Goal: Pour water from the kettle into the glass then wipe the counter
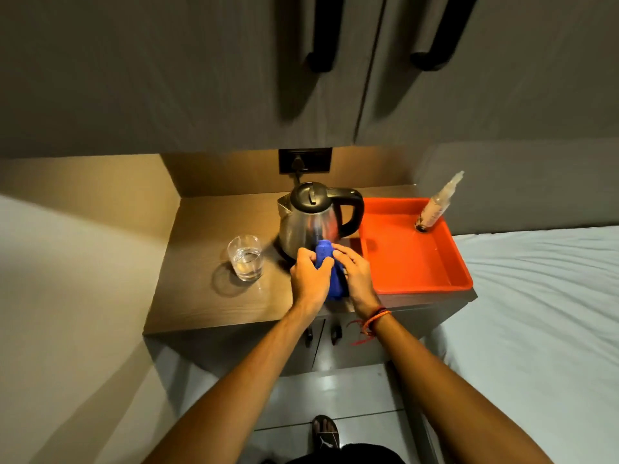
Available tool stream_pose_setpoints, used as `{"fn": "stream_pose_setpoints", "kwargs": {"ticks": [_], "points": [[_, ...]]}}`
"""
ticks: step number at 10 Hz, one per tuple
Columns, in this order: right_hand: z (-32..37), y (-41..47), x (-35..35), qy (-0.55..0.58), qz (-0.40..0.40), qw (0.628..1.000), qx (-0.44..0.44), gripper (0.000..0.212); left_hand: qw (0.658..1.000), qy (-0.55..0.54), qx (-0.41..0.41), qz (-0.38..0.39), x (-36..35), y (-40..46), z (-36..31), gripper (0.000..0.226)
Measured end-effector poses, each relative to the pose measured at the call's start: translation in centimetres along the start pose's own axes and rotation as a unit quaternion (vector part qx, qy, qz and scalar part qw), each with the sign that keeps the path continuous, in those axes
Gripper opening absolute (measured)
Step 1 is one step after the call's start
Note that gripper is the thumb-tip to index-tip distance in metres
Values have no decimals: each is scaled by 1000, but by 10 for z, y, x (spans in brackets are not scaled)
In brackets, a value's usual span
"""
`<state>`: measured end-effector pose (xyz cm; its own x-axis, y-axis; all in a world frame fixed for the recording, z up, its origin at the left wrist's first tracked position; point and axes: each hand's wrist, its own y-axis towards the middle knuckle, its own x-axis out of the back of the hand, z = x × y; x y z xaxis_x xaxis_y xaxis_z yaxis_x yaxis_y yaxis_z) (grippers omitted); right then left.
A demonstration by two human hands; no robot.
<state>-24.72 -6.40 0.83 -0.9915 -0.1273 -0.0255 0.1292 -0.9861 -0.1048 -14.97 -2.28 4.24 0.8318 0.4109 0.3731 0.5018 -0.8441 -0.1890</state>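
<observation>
Wooden counter [201, 296] is lying bare left of the glass [245, 257]; both hands, left hand [310, 277] and right hand [356, 274], are gripping a blue cloth [330, 272] between kettle [311, 219] and front edge, beside the orange tray [415, 256].

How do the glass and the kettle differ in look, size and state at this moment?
The glass is clear and shows water in its lower part; the kettle is steel, so its contents are hidden. The glass is open on top and much shorter; the kettle is taller, with a black lid shut. The glass has no handle; the kettle has a black handle that points toward the orange tray. Both stand upright on the wooden counter.
</observation>
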Motion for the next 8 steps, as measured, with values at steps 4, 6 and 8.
{"fn": "stream_pose_setpoints", "kwargs": {"ticks": [4,6,8], "points": [[19,61,151,-151,-95,980,-82,37,994,23,59,87,-114,24,-41,29],[-1,47,150,-399,-16,913,-82,50,940,318,-94,76,-125,12,-38,33],[30,3,138,-459,-35,887,45,46,939,283,-192,38,-80,-20,-36,25]]}}
